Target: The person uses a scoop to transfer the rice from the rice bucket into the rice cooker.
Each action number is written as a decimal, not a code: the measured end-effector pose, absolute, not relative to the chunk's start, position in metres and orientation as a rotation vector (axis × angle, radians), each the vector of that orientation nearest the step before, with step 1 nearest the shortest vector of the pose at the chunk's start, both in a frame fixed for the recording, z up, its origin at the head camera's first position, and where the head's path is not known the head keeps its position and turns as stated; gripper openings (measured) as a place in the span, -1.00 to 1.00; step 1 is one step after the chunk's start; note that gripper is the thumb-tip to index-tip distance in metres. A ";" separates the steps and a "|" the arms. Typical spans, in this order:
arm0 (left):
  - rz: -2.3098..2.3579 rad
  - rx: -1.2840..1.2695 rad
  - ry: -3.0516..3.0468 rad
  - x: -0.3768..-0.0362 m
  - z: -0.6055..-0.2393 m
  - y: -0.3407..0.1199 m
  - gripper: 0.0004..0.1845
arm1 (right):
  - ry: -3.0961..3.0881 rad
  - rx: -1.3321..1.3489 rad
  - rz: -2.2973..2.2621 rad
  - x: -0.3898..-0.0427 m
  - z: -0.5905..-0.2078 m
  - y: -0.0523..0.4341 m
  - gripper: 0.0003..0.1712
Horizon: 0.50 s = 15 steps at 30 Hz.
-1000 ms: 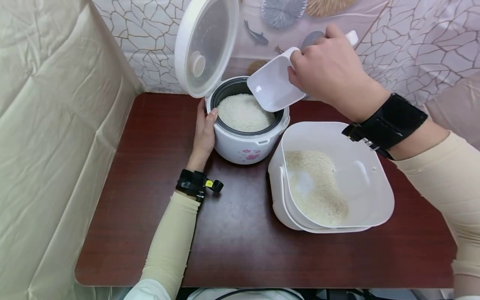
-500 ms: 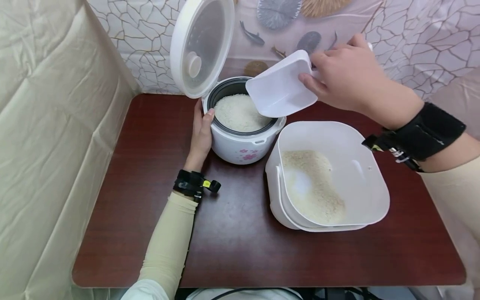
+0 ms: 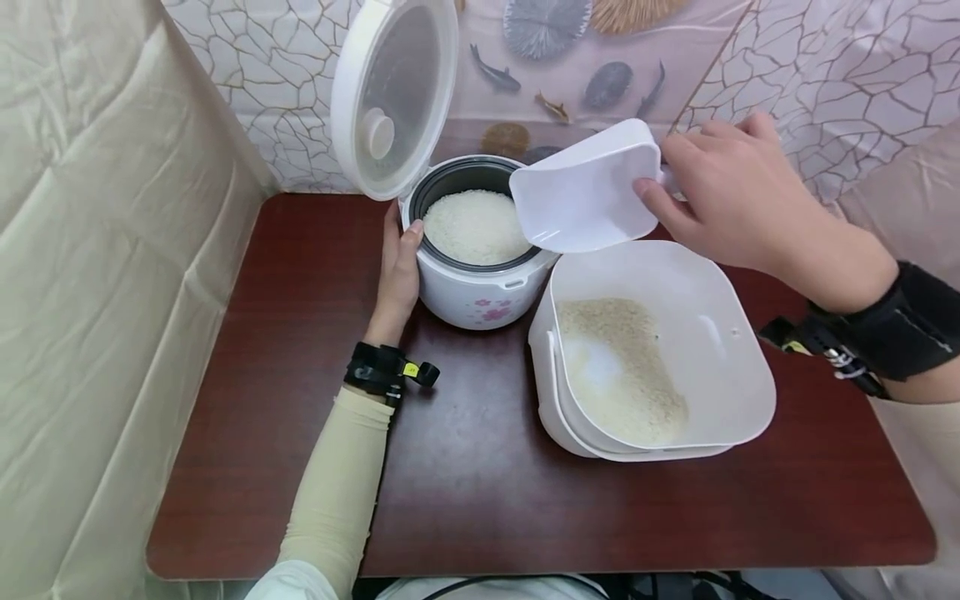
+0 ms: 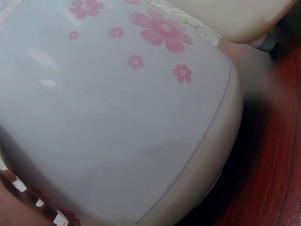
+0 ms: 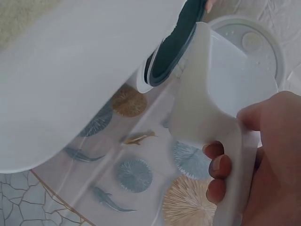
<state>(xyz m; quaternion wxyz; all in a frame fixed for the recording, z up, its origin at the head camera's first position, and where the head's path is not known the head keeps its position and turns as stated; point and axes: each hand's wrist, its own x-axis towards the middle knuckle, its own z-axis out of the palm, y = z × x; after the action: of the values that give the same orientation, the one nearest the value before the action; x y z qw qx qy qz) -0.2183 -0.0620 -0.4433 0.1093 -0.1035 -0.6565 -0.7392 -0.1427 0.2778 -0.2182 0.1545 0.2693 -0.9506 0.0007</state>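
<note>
A white rice cooker (image 3: 480, 292) with pink flowers stands at the back of the table, its lid (image 3: 393, 100) up and white rice (image 3: 476, 227) in the dark pot. My left hand (image 3: 397, 271) holds the cooker's left side, thumb at the rim; the left wrist view shows only the flowered wall (image 4: 117, 108). My right hand (image 3: 738, 196) grips the handle of an empty white scoop (image 3: 588, 196), held in the air between the cooker and a white tub (image 3: 731, 333). The tub holds a patch of raw rice (image 3: 622, 367). Fingers (image 5: 221, 169) curl round the scoop (image 5: 211, 103).
The dark red table (image 3: 465, 475) has bare wood in front and to the left. A cream cloth (image 3: 112, 292) hangs along the left side. A patterned backdrop (image 3: 825, 58) rises behind the cooker. The tub sits right against the cooker's right side.
My right hand has drawn the scoop right and a little down, off the cooker's pot toward the tub. The left hand has stayed on the cooker.
</note>
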 end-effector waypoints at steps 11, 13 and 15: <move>-2.144 -0.288 -1.944 -0.222 -0.446 -0.062 -0.04 | -2.738 0.722 0.022 -0.119 -0.232 0.299 -0.56; -2.143 -0.284 -1.944 -0.222 -0.447 -0.063 -0.05 | -2.751 0.707 0.024 -0.117 -0.234 0.303 -0.56; -2.148 -0.282 -1.943 -0.221 -0.447 -0.063 -0.05 | -2.757 0.698 0.027 -0.115 -0.237 0.308 -0.56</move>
<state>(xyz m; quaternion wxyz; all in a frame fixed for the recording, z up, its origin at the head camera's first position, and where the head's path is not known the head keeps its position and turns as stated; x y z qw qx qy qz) -0.2213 -0.0626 -0.4470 0.1155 -0.0963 -0.6632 -0.7331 -0.1150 0.3077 -0.2371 0.1481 0.2426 -0.9587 0.0094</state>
